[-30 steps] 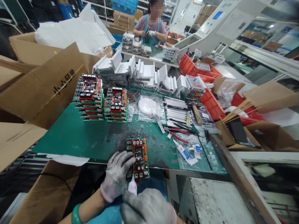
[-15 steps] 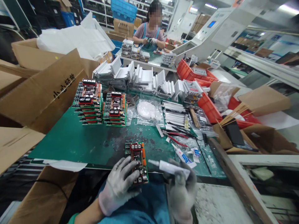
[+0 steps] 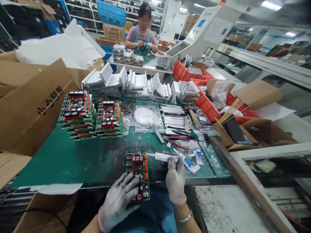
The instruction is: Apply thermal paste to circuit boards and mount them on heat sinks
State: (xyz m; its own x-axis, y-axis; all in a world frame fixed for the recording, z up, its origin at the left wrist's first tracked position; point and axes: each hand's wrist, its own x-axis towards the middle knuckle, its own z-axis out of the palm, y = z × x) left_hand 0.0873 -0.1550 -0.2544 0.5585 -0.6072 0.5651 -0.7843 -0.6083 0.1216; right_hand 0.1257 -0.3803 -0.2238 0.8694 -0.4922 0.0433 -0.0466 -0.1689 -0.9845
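1. The left hand [image 3: 121,198], gloved, lies palm down over the lower left part of the board [image 3: 139,167]. Its fingers are stretched out and slightly spread on the components; whether the thumb clamps from beneath, I cannot tell.
2. The board is at the near edge of the green table [image 3: 60,161], its lower end reaching past that edge, with orange connectors along its right side.
3. The right hand [image 3: 176,179], also gloved, is closed on 1 white tube [image 3: 166,157], the thumb pressed along its side. A bracelet [image 3: 186,217] circles that wrist.
4. The tube lies roughly level, nozzle pointing left, its tip just beside the board's upper right corner; contact there is unclear.
5. Close to the right hand, a blue-white tube [image 3: 190,161] lies on clear plastic, with red-handled pliers [image 3: 178,142] just behind it.
6. Farther back are silvery rods [image 3: 173,120] and a white disc [image 3: 143,116] in a clear bag.
7. At the left, 2 stacks of similar boards [image 3: 109,118] stand side by side, next to an open carton [image 3: 31,113].
8. Silver heatsinks [image 3: 137,82] line the table's far side, and 1 co-worker [image 3: 141,37] sits beyond.
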